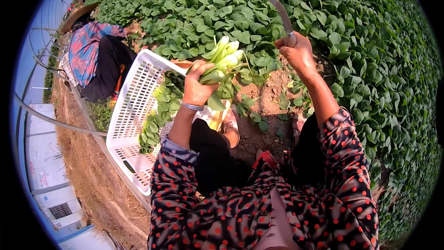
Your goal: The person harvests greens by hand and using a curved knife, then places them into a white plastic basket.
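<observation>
My left hand [198,85] grips a bunch of leafy greens [227,59], likely bok choy, with the pale stem ends pointing up and the leaves hanging below. A curved knife with a metal blade [285,15] stands upright in my right hand [297,52], its handle mostly hidden by the fingers. Beside my left forearm is a white perforated plastic crate [133,93], tilted in this view, with cut greens [156,125] lying inside. The growing greens [249,24] spread beyond both hands. Loose leaves [258,116] lie on bare soil between my feet.
A co-worker in a straw hat [78,15] and floral shirt crouches at the left, just past the crate. Dry straw-coloured ground [79,156] runs along the left, with curved metal hoops [59,122] and a white building [45,152] beyond. My shoe [231,125] is near the crate.
</observation>
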The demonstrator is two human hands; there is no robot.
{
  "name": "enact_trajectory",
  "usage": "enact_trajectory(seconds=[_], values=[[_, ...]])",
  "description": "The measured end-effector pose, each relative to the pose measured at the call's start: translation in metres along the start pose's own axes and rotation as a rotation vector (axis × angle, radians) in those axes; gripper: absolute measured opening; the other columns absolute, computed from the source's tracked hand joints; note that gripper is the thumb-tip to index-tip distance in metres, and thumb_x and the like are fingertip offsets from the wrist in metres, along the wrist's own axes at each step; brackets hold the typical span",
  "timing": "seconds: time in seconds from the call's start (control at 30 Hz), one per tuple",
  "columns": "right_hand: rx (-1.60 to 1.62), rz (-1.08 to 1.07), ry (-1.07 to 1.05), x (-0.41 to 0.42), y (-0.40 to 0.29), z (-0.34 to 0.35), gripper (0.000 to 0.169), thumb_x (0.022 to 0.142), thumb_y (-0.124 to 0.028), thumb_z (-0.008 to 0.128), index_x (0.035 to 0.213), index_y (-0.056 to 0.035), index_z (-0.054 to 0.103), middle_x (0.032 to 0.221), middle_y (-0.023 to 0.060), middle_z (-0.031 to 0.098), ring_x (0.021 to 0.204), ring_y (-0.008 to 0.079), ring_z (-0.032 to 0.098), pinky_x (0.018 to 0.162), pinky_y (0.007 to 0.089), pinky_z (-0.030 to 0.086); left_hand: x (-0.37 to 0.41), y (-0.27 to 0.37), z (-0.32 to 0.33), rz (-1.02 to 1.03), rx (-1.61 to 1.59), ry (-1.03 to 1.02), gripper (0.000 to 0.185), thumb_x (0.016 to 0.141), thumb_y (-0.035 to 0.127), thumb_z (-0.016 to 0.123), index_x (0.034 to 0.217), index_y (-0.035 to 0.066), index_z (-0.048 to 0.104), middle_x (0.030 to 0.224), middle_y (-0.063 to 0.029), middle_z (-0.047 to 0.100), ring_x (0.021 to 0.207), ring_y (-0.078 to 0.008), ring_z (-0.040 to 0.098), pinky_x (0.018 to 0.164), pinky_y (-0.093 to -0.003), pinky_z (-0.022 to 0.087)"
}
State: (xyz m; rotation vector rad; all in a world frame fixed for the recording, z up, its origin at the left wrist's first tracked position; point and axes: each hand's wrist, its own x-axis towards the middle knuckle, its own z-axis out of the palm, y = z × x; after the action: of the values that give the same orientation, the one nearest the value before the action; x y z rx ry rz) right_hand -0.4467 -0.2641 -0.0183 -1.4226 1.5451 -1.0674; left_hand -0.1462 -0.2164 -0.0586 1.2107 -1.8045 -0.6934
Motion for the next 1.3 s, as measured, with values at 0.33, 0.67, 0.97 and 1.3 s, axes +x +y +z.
enact_trajectory(seconds=[0.33,0.67,0.97,1.3], values=[[0.353,0.052,-0.237,-0.015,0.018,0.043,0.025,0.072,-0.008,0.076,0.089,0.0027,0.061,0.091,0.0081,0.064,0.082,0.0144,0.06,0.074,0.0298,0.049,0.001,0.006,0.017,0.152,0.039,0.008,0.056,0.056,-0.003,0.077,0.109,0.007,0.063,0.116,-0.0169,0.055,0.106,-0.029,0.056,0.093,-0.0332,0.044],[0.204,-0.219,0.091,-0.02,0.001,0.044,0.008,0.07,-0.002,0.061,0.075,-0.0039,0.056,0.064,0.0034,0.059,0.059,0.0126,0.054,0.058,0.0304,0.048,-0.001,-0.006,0.017,-0.06,-0.154,-0.017,0.044,0.061,-0.005,0.07,0.103,0.0,0.063,0.103,-0.009,0.059,0.095,-0.0197,0.058,0.087,-0.0294,0.046],[-0.246,-0.696,-0.135,-0.047,0.002,0.07,0.024,0.071,-0.004,0.067,0.09,-0.0044,0.053,0.1,0.0112,0.057,0.081,0.0341,0.062,0.066,0.0407,0.051,0.006,0.028,0.025,-0.515,-0.474,-0.166,0.034,0.074,0.002,0.071,0.107,-0.001,0.065,0.096,-0.0033,0.067,0.081,-0.0096,0.061,0.073,-0.0239,0.05],[-0.193,-0.549,0.015,-0.032,0.001,0.05,0.011,0.074,-0.005,0.061,0.079,-0.0047,0.051,0.079,0.0137,0.058,0.073,0.0361,0.059,0.063,0.0429,0.047,-0.002,0.017,0.012,-0.65,-0.565,-0.295,0.035,0.07,-0.003,0.065,0.105,-0.003,0.065,0.097,-0.0078,0.067,0.084,-0.0152,0.063,0.076,-0.0289,0.052]])
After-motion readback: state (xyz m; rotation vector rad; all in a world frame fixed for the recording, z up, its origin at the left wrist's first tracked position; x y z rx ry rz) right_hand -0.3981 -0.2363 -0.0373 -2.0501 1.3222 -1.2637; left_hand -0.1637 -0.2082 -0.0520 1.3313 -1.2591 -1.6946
